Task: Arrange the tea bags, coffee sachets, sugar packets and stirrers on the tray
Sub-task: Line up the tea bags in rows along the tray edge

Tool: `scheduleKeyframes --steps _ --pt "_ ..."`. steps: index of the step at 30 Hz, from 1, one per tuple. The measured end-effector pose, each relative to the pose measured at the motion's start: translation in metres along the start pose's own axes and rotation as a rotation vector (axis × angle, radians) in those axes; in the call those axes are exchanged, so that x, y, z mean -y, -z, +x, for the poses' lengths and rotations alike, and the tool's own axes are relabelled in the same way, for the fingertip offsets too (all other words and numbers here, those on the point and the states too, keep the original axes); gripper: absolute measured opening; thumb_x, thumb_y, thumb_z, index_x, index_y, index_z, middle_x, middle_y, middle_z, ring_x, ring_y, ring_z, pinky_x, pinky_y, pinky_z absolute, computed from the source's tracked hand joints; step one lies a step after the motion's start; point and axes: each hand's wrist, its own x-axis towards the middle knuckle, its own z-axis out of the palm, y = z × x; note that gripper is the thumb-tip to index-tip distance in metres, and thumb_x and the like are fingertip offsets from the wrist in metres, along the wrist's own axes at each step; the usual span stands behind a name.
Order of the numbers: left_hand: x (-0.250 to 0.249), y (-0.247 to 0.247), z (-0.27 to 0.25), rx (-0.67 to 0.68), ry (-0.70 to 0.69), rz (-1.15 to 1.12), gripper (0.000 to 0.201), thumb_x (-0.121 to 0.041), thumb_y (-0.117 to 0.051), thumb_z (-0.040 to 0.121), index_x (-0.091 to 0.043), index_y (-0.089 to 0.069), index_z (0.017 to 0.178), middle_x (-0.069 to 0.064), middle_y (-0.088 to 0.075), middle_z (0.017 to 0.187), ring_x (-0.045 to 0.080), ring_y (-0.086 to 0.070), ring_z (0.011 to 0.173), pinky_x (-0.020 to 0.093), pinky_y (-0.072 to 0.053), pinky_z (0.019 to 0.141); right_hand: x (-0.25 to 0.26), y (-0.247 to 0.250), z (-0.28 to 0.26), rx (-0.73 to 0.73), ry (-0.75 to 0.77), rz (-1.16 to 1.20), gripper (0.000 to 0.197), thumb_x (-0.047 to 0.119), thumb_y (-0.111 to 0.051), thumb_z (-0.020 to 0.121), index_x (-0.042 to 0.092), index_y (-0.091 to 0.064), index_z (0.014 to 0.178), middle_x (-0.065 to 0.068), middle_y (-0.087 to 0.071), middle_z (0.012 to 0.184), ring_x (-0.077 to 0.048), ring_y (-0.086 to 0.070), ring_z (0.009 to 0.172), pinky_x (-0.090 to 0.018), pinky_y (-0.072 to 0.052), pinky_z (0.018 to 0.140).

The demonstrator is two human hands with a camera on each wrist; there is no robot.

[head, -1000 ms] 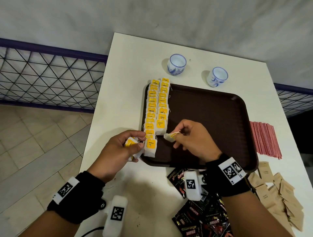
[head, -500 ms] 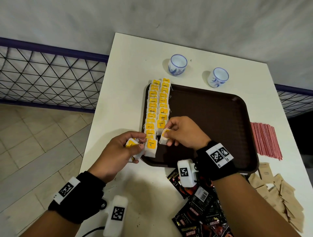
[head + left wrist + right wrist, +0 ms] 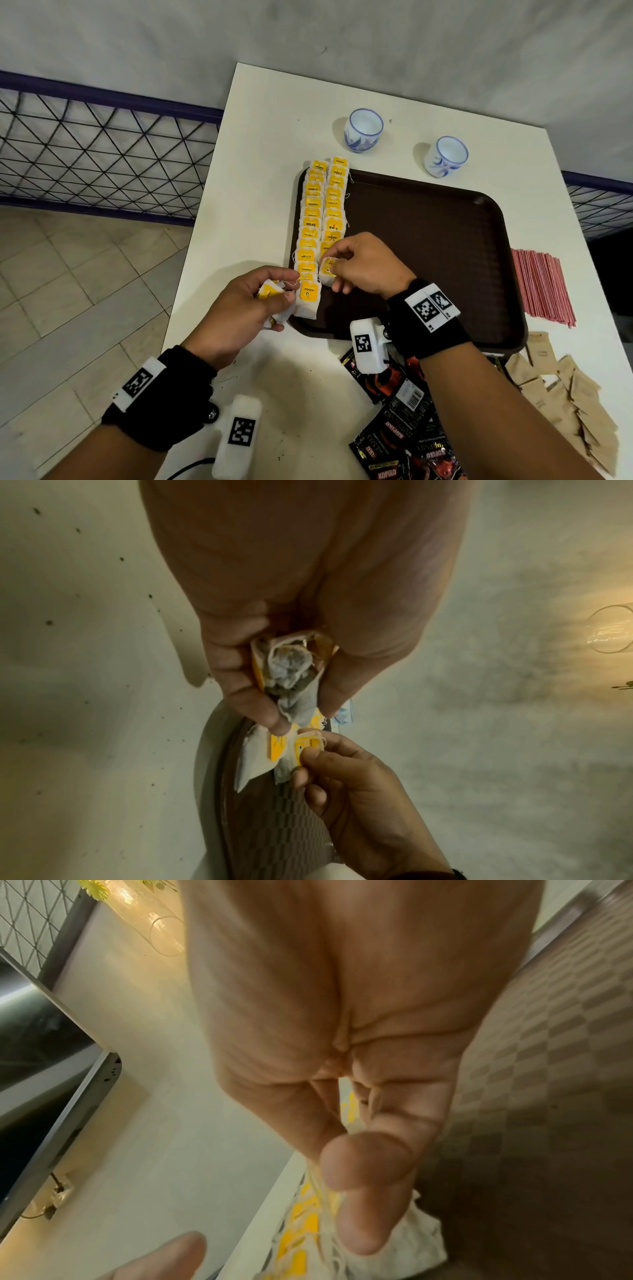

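Two columns of yellow-tagged tea bags [image 3: 322, 219] run down the left edge of a dark brown tray [image 3: 435, 253], each roughly ten deep, though overlap blurs an exact count. At the near end of the inner column, the person's right hand [image 3: 368, 263] pinches one more tea bag [image 3: 328, 270] between thumb and fingertips, its lower edge at the tray floor. The left hand [image 3: 239, 311] hovers at the tray's near-left corner, fingers curled around a small bunch of spare tea bags [image 3: 274, 298]; the left wrist view shows at least two crumpled in that grip.

Compared with a second ago, the right hand has travelled from the tray's near rim up toward the inner column, carrying its bag to the foot of that row, while the left hand has stayed put with its bunch.

Most of the tray to the right of the columns lies bare, offering wide room. Right of the tray on the white surface [image 3: 270, 137], a fan of red stirrers [image 3: 541, 284] lies close beside the rim. Nearer the person than the tray sit a heap of black coffee sachets [image 3: 407, 428], at least five visible, and a loose pile of brown sugar packets [image 3: 568, 394], about ten. Beyond the tray's far rim stand two blue-and-white cups [image 3: 363, 135], well apart from it. The surface's left edge runs just beside the tray, with tiled floor [image 3: 78, 291] below.
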Motion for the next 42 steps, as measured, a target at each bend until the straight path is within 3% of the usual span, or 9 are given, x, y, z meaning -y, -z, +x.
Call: scheduleKeyframes --steps 5,8,18,25,27,30,33,37,42 --pt "0.0 0.0 0.001 -0.002 0.004 0.005 0.023 -0.005 -0.067 0.094 -0.02 -0.075 0.109 -0.004 -0.074 0.109 0.017 -0.069 0.091 0.03 -0.058 0.065 -0.005 -0.005 0.004 -0.124 0.014 0.002 0.014 0.002 -0.067 0.089 0.015 -0.064 0.094 0.001 -0.063 0.083 -0.019 -0.069 0.054 -0.022 -0.045 0.041" --pt "0.0 0.0 0.001 0.001 0.006 0.004 0.025 -0.003 -0.066 0.094 -0.02 -0.075 0.11 -0.006 -0.075 0.107 0.014 -0.07 0.09 0.03 -0.059 0.065 -0.008 -0.009 0.004 -0.181 0.008 0.033 0.017 0.004 -0.071 0.086 0.016 -0.061 0.093 -0.001 -0.063 0.085 -0.02 -0.069 0.055 -0.022 -0.046 0.042" --pt "-0.001 -0.001 0.0 0.01 0.008 -0.025 0.023 -0.006 -0.067 0.094 -0.021 -0.075 0.11 0.0 -0.075 0.112 0.016 -0.07 0.092 0.03 -0.059 0.067 -0.008 -0.02 0.006 -0.335 0.034 -0.079 0.03 0.017 -0.081 0.078 0.018 -0.058 0.097 0.001 -0.061 0.098 -0.017 -0.064 0.089 -0.037 -0.058 0.076" --pt "-0.008 -0.001 -0.001 0.035 0.06 -0.151 0.023 -0.025 -0.055 0.102 -0.016 -0.072 0.113 0.005 -0.075 0.114 0.02 -0.069 0.092 0.031 -0.057 0.067 0.004 -0.017 -0.009 -0.426 0.113 -0.208 0.037 0.026 -0.08 0.08 0.022 -0.058 0.109 0.003 -0.05 0.107 -0.007 -0.055 0.087 -0.016 -0.041 0.068" --pt "-0.01 -0.002 0.001 0.04 0.093 -0.193 0.035 -0.038 -0.047 0.104 -0.016 -0.073 0.114 0.007 -0.076 0.111 0.023 -0.07 0.089 0.032 -0.056 0.066 0.013 -0.017 -0.019 -0.368 0.206 -0.137 0.03 0.027 -0.08 0.081 0.023 -0.064 0.107 0.004 -0.054 0.103 -0.003 -0.056 0.083 -0.016 -0.043 0.071" --pt "-0.012 -0.006 0.003 0.062 0.127 -0.248 0.05 -0.053 -0.045 0.098 -0.015 -0.075 0.112 0.013 -0.076 0.101 0.025 -0.069 0.078 0.035 -0.056 0.064 0.026 -0.023 -0.034 -0.088 0.308 -0.037 0.031 0.02 -0.08 0.083 0.024 -0.068 0.111 0.001 -0.057 0.105 0.006 -0.056 0.08 -0.016 -0.046 0.075" --pt "-0.013 -0.009 0.005 0.103 0.136 -0.29 0.059 -0.058 -0.044 0.091 -0.011 -0.072 0.115 0.013 -0.074 0.098 0.024 -0.069 0.073 0.036 -0.057 0.062 0.028 -0.028 -0.037 0.091 0.344 -0.105 0.041 0.013 -0.078 0.083 0.026 -0.065 0.12 -0.002 -0.052 0.109 0.001 -0.053 0.077 -0.017 -0.047 0.077" --pt "-0.015 -0.01 0.005 0.142 0.146 -0.285 0.06 -0.055 -0.037 0.099 -0.007 -0.069 0.114 0.015 -0.072 0.094 0.025 -0.07 0.073 0.037 -0.058 0.065 0.027 -0.027 -0.038 0.07 0.362 -0.093 0.028 0.009 -0.078 0.083 0.022 -0.071 0.107 -0.002 -0.053 0.105 0.004 -0.051 0.073 -0.015 -0.043 0.074" --pt "-0.014 -0.007 0.005 0.168 0.138 -0.229 0.06 -0.06 -0.043 0.088 -0.012 -0.067 0.115 0.018 -0.073 0.1 0.03 -0.071 0.084 0.036 -0.054 0.07 0.023 -0.023 -0.04 -0.037 0.336 0.006 0.01 0.008 -0.076 0.084 0.015 -0.073 0.092 0.007 -0.065 0.09 -0.001 -0.057 0.07 -0.021 -0.051 0.072"
